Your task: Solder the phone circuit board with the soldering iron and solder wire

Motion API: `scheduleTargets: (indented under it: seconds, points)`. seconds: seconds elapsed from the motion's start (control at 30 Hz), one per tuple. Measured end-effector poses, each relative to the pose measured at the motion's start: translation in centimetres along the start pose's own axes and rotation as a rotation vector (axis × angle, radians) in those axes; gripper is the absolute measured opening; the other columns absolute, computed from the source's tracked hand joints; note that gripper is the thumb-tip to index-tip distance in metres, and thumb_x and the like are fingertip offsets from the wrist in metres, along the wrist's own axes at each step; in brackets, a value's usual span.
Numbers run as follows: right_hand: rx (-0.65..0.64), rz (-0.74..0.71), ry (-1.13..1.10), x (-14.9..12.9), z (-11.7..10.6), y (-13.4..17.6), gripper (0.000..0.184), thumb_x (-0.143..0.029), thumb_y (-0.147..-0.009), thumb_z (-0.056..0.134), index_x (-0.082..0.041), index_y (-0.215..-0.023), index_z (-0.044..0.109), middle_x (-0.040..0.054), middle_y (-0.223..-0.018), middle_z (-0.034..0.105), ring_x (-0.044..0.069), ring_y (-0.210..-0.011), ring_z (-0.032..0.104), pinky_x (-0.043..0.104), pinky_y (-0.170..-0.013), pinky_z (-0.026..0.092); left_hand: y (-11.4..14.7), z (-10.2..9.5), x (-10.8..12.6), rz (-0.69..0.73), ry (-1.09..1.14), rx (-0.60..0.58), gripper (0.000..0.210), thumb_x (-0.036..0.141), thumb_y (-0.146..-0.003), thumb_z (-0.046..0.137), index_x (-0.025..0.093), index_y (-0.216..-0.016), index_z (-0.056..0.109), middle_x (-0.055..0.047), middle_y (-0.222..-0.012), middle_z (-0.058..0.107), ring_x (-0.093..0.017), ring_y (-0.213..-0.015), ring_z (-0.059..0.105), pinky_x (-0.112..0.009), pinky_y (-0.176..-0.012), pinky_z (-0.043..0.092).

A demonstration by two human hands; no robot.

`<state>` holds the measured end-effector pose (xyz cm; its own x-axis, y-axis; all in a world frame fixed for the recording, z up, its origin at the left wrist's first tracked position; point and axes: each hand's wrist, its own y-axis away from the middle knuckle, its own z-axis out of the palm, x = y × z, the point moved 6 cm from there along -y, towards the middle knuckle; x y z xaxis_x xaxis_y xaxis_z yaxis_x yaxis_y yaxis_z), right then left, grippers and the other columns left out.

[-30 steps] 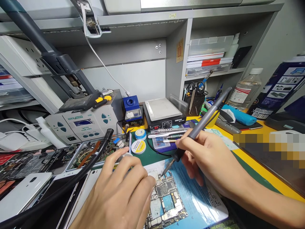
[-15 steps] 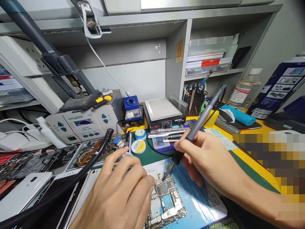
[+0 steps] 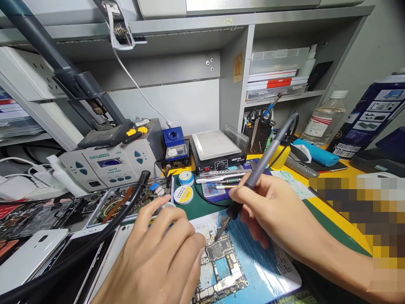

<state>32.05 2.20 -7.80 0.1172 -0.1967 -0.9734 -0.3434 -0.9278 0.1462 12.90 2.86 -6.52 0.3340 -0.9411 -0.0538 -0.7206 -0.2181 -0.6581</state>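
Note:
My right hand (image 3: 265, 207) grips a grey soldering iron (image 3: 257, 171) like a pen, its tip slanting down to the upper edge of a phone logic board (image 3: 232, 274). Whether the tip touches the board, I cannot tell. Over the board's left side lies my left hand (image 3: 161, 253), back upward. Its fingers curl down near the board, with the little finger raised apart. The thumb and fingertips are hidden, along with anything between them. Beneath the board is a blue and white printed sheet (image 3: 253, 249). Part of a clear round item shows behind the left fingers.
Two small round tins (image 3: 183, 195) stand beyond my left hand. A thick black hose (image 3: 126, 211) crosses the left side, over phones and boards. Behind are a hot-air station (image 3: 107, 169), a blue soldering unit (image 3: 174, 145) and a heating plate (image 3: 217, 145). Bottles (image 3: 325, 118) stand right.
The soldering iron and my right hand have shifted very slightly left, with the tip at nearly the same spot. My left hand has stayed in place.

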Motion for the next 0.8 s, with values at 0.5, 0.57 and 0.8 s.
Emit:
scheduleTargets:
  seconds: [0.5, 0.57, 0.8]
  points:
    - [-0.006, 0.003, 0.002, 0.09, 0.09, -0.17, 0.032, -0.032, -0.082, 0.067, -0.025, -0.056, 0.049, -0.0058, -0.04, 0.051, 0.012, -0.03, 0.047, 0.02, -0.028, 0.033, -0.27, 0.11, -0.05, -0.003, -0.002, 0.012, 0.016, 0.009, -0.093, 0.053, 0.019, -0.088, 0.066, -0.001, -0.079, 0.061, -0.018, -0.088, 0.054, -0.049, -0.107, 0.04]
    - [-0.008, -0.001, 0.01, 0.07, 0.09, -0.15, 0.033, -0.032, -0.083, 0.065, -0.025, -0.056, 0.049, -0.0058, -0.04, 0.051, 0.012, -0.031, 0.047, 0.02, -0.028, 0.033, -0.33, 0.12, -0.05, 0.001, -0.002, 0.005, 0.015, 0.009, -0.092, 0.054, 0.018, -0.087, 0.065, -0.001, -0.079, 0.06, -0.019, -0.087, 0.054, -0.049, -0.106, 0.041]
    - [-0.001, 0.032, 0.002, -0.32, 0.03, 0.16, 0.032, -0.028, -0.08, 0.068, -0.025, -0.056, 0.048, -0.0065, -0.041, 0.051, 0.011, -0.031, 0.047, 0.02, -0.029, 0.034, -0.17, -0.07, 0.0, -0.003, 0.003, 0.011, 0.016, 0.01, -0.094, 0.054, 0.019, -0.088, 0.066, -0.001, -0.079, 0.061, -0.018, -0.088, 0.054, -0.048, -0.107, 0.04]
